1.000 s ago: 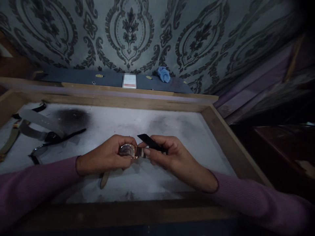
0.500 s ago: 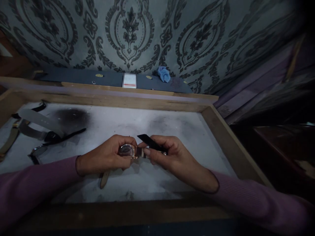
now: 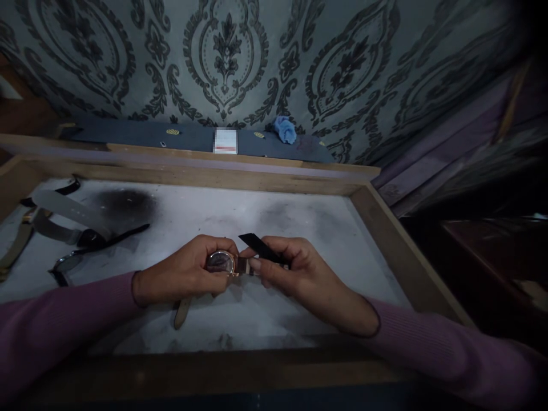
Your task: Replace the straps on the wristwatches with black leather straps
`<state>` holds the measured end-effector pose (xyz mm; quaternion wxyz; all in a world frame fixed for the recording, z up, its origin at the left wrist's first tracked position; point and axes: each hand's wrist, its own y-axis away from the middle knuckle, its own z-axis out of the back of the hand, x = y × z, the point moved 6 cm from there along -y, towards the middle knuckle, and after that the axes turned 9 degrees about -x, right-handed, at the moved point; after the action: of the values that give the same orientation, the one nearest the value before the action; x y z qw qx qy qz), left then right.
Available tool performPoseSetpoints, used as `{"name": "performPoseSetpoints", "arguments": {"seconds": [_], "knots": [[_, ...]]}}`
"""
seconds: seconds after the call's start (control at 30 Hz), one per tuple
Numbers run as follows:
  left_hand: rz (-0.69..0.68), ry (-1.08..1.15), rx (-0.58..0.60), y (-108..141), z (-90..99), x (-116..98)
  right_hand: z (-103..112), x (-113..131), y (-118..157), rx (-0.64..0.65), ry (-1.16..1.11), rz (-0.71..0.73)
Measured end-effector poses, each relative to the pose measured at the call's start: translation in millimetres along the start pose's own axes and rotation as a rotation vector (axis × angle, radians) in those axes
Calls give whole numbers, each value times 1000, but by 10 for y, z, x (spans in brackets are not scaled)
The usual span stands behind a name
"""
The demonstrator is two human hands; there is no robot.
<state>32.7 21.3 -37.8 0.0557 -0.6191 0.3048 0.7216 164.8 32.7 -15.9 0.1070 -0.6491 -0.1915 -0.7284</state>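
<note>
No change is seen: the watch is gripped by the left hand, strap and black strip by the right hand.

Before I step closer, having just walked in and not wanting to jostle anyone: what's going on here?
Someone's left hand holds a watch over a wooden tray. The right hand has its strap between the fingers, plus a flat black piece. More watches lie at the tray's left; a blue cloth sits beyond it.
</note>
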Motion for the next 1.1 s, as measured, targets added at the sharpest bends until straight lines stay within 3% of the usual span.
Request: {"name": "performPoseSetpoints", "arguments": {"seconds": [1.1], "knots": [[-20, -41, 3, 5, -5, 1, 2, -27, 1, 12, -13, -8]]}}
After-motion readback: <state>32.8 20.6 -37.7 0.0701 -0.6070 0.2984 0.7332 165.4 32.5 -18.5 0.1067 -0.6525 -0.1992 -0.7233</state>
